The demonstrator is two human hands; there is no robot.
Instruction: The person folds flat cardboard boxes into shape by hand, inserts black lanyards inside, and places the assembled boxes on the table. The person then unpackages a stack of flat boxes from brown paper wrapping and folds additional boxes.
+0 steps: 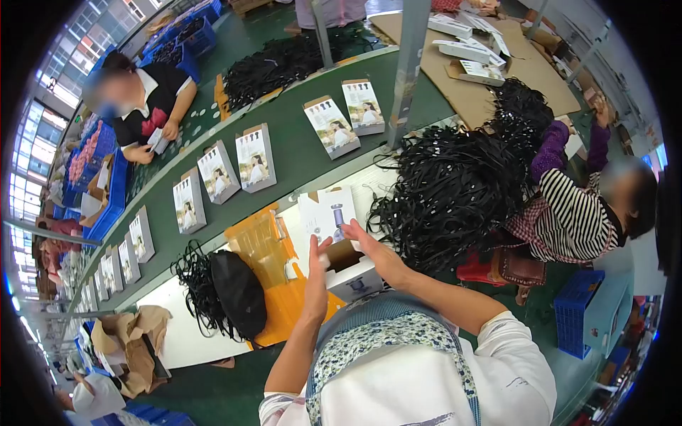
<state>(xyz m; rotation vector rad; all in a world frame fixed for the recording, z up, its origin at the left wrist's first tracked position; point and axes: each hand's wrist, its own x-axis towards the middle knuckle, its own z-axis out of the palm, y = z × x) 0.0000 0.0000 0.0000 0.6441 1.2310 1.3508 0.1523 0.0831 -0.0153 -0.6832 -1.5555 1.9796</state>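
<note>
A white cardboard box (355,286) stands upright close to my body, its top open and brown inside. Printed on its raised white panel (318,209) is a purple cylindrical device. My left hand (317,273) is at the left side of the opening, fingers stretched out. On the other side, my right hand (378,254) has its fingers extended along the box edge, reaching over the lower part of the panel. Both palms face each other across the opening. Whether either hand presses on the cardboard is hard to tell.
Printed boxes (256,160) line the green conveyor (284,117). Black cords (447,192) pile up at right; a black pouch (239,295) and orange packaging (259,245) lie left. A metal post (410,71) rises ahead. Co-workers sit across the belt (135,106) and at right (575,213).
</note>
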